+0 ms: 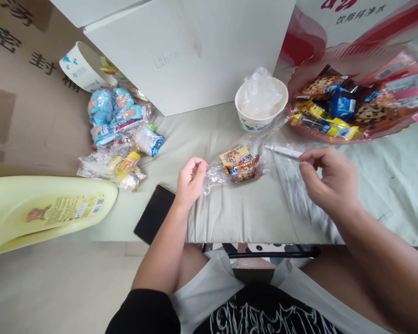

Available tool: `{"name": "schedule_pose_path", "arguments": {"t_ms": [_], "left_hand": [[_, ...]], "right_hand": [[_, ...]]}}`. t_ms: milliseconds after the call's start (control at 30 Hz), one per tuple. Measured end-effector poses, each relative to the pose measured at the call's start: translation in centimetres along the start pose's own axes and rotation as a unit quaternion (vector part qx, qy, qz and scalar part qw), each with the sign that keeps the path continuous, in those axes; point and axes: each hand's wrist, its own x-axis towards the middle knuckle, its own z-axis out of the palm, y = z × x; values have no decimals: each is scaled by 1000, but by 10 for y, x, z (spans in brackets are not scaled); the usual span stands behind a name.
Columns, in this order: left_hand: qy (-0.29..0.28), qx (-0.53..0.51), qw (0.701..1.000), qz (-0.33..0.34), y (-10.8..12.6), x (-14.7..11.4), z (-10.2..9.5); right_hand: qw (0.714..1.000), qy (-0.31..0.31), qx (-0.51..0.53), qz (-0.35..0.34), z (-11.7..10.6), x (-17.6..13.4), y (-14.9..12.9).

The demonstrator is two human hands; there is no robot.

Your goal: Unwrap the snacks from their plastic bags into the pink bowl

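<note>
My left hand (192,182) is closed, thumb against fingers, on the twisted edge of a clear plastic bag (213,180). Inside the bag lie a yellow snack packet (235,154) and a brown cookie packet (246,170), side by side on the cloth. To the right, my right hand (330,181) pinches one end of a thin white strip (284,151), which points left toward the bag. Whether the strip is paper or plastic I cannot tell. Just behind the bag stands a paper bowl (256,121) with crumpled clear plastic in it.
A pink bowl (365,139) of wrapped snacks stands at the back right. At left are several bagged snacks (116,120), a tipped paper bowl (78,67), a dark phone (155,213) and a yellow bottle (48,208). A white box (202,55) borders the back.
</note>
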Motion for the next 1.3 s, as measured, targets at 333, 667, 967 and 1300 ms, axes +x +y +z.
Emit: {"name": "schedule_pose_path", "arguments": {"t_ms": [333,667,967,1300], "left_hand": [[-58,-22,989,-134,8,1,3],[-50,-313,916,-246,31,-5,2],[-34,-568,753,-330,39,-15,29],[-70,-633,663,-393,49,-26,47]], "right_hand": [[995,-79,40,-41,5,-2,-5],[959,-208,173,81,29,-30,-24],[820,-228,469,237,50,-51,-34],[755,-197,562,275,52,-47,-43]]}}
